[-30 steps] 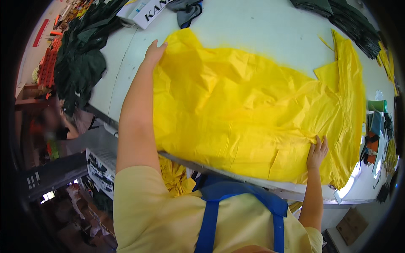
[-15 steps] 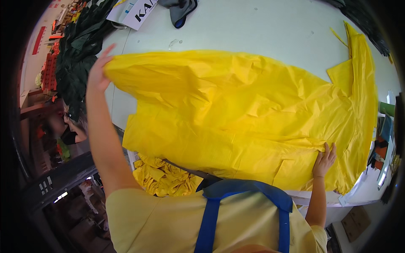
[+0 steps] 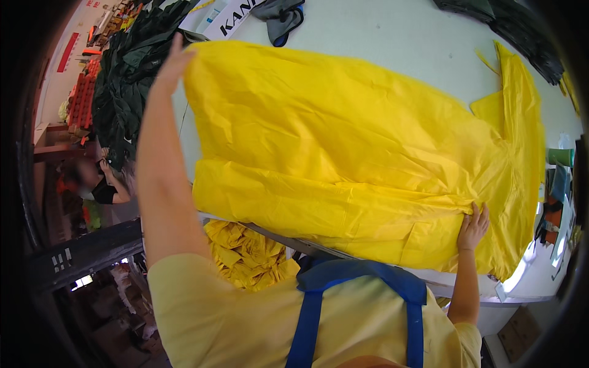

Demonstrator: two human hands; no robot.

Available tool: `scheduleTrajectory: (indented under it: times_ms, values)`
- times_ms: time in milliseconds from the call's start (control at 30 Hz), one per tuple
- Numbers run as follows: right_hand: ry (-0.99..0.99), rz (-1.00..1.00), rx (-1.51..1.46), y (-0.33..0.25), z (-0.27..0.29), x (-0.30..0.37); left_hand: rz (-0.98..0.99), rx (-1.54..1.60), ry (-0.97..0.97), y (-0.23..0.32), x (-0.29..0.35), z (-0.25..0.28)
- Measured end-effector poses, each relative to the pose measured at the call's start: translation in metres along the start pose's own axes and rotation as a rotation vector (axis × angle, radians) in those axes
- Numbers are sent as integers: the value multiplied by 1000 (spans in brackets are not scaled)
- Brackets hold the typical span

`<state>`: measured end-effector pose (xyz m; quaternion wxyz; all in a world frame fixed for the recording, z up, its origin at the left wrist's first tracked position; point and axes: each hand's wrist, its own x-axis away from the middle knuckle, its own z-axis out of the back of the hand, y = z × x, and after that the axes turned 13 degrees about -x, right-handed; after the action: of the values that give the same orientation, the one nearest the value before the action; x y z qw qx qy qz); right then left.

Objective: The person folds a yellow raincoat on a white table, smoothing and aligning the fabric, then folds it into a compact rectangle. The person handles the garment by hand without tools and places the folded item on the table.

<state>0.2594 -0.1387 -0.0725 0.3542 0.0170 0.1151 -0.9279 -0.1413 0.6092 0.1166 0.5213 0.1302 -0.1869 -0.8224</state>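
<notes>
A large yellow raincoat (image 3: 343, 141) is spread across the pale table, with creases running toward its right end. My left hand (image 3: 175, 64), slightly blurred, is stretched far out at its upper left corner and holds the fabric there. My right hand (image 3: 473, 227) is lower on the right, its fingers closed on a fold of the coat beside a pocket flap (image 3: 417, 239). Some fingertips are partly lost in the cloth. A narrow strip of the same yellow material stands up along the coat's right end.
Dark green garments (image 3: 126, 80) are heaped at the far left, beside a white printed box (image 3: 224, 18) and a grey-black cloth item (image 3: 279, 21). Folded dark garments (image 3: 515, 34) lie far right. Crumpled yellow fabric (image 3: 245, 254) sits below the table edge. Another person (image 3: 98, 184) is at left.
My left hand has moved away from me and slightly right, drawing the coat's upper left corner with it and flattening that side. My right hand stays in nearly the same place.
</notes>
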Motion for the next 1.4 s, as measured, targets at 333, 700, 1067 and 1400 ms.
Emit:
scheduleTrajectory:
  times_ms: [333,700,1067,1400]
  values:
    - [-10,-28,-24,-1,2,2,-939,-397,-383,130,216,-234]
    - [13,14,-33,4,-4,0,169,-605,170,-92,171,-164]
    - [12,-93,-115,-41,-16,-7,-59,-1009,-251,-21,156,-163]
    - [281,-351,-67,74,66,67,-1061,-446,-519,203,399,-223]
